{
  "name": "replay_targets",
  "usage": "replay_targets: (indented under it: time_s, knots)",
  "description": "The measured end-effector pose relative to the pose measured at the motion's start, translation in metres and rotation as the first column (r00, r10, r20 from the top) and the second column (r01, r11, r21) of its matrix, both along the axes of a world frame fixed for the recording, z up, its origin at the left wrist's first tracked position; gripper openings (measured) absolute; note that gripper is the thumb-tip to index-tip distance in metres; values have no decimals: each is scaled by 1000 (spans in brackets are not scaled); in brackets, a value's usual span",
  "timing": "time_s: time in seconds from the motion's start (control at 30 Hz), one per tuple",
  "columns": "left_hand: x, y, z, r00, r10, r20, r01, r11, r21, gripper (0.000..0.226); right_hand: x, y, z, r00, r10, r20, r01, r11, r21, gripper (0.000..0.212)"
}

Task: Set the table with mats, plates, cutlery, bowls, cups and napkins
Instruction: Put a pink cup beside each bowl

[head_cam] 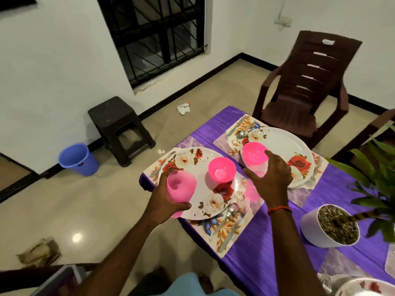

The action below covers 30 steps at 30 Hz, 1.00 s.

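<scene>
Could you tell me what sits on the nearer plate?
A pink bowl sits on the nearer plate. The left hand holds a pink cup over its edge, hiding that part.

A shiny purple cloth (pixel 267 242) with a fine ribbed sheen covers the tabletop. The round white floral plates (pixel 215 201) look glossy and smooth. The translucent pink plastic cups (pixel 181 188) are matt, the pink plastic bowls (pixel 222 169) slightly glossier. Metal spoons (pixel 232 209) gleam. The cream floor tiles (pixel 106 210) are polished and reflective.
</scene>
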State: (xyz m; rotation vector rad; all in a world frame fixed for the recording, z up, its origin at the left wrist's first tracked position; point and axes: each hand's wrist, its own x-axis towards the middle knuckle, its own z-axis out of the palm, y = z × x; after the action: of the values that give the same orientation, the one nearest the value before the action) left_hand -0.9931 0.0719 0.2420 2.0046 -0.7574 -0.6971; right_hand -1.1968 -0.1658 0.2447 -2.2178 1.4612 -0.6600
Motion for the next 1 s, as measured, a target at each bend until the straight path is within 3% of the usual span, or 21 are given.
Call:
replay_targets:
  time_s: [0.1,0.2,0.3,0.37,0.47,0.57,0.7,0.83,1.0]
  knots:
    - [8,5,8,1000,22,-4,-22,1000,0,114,29,8,26,994,33,104,-18,990,-143,72]
    - [19,15,14,1000,23,0,-23,1000,-9,111,67,25,45,972,168,164,-131,968,-215,56]
    - [40,29,19,999,33,7,-33,999,-19,113,113,55,55,902,374,213,-350,926,-144,46]
    - [55,36,23,999,52,12,-52,998,-21,112,140,81,61,831,504,236,-519,855,2,50]
    - [86,53,27,997,76,16,-76,997,-4,107,185,119,68,708,669,225,-706,662,252,68]
    - [119,69,30,999,51,2,-51,999,11,94,229,152,69,613,770,179,-776,543,322,87]
    - [158,87,40,989,145,5,-145,983,116,95,282,180,69,555,820,139,-809,493,320,92]
    - [198,121,41,988,151,-39,-151,988,11,93,332,201,74,536,829,156,-817,465,340,92]
    - [238,146,38,979,204,-26,-203,978,46,99,375,230,68,517,840,166,-831,447,331,86]
